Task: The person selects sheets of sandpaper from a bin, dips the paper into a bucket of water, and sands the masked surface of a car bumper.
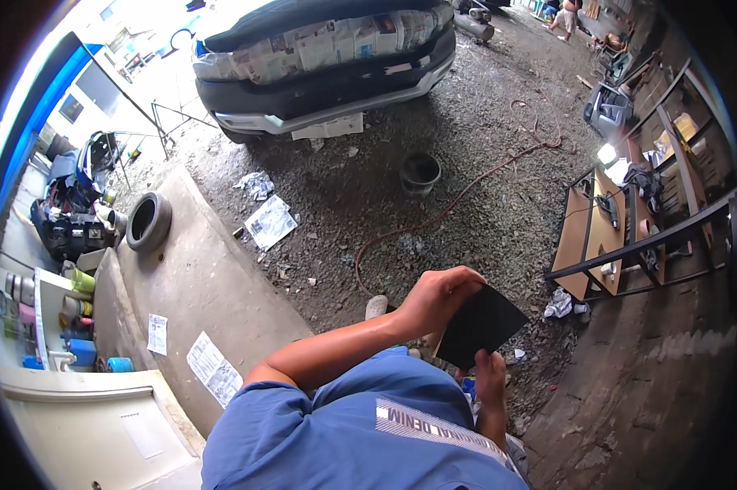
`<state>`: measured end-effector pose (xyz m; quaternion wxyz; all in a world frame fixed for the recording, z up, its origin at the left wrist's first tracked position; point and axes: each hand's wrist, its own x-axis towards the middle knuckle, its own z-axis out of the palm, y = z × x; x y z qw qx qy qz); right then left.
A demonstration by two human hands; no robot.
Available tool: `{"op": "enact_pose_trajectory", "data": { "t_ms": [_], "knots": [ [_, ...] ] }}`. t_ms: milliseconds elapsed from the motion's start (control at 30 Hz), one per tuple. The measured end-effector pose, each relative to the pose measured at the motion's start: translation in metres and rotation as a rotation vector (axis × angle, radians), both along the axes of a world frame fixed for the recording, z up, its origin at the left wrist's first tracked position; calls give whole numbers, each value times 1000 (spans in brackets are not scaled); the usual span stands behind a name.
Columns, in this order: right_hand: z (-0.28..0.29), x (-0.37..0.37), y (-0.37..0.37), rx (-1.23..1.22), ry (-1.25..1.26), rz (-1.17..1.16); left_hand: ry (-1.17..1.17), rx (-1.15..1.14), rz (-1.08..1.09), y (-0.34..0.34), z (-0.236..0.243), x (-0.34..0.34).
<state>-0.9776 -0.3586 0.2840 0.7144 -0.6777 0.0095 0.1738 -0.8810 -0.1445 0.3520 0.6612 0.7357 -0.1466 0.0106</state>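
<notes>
In front of my body I hold a dark, flat sheet of sandpaper [484,325], tilted, with a tan underside showing along one edge. My left hand [443,296] is closed on its upper left side, the fingers mostly hidden behind it. At the lower edge my right hand [490,369] grips the sheet between thumb and fingers. Ahead stands a car [328,90] with newspaper [303,53] over part of its rear. Between the car and me a dark bucket [420,173] sits on the gravel.
A red hose [466,202] winds across the gravel. Loose newspaper [270,222] lies left of it, near a tire [149,222] on a concrete strip [197,269]. On the right, a black metal-framed shelf [593,237] holds tools. Several cans and containers [79,306] crowd the left side.
</notes>
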Motion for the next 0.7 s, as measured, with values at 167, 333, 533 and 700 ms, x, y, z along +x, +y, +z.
{"op": "enact_pose_trajectory", "data": {
  "t_ms": [167,333,533,700],
  "knots": [
    [10,3,2,70,-149,101,110,-102,31,1,1,4],
    [8,4,-3,94,-168,147,78,-127,75,-5,0,1],
    [6,-9,-15,19,-201,108,121,-74,32,-16,0,2],
    [5,-19,-28,-7,-207,49,202,-137,-13,-31,-9,5]
  ]
}}
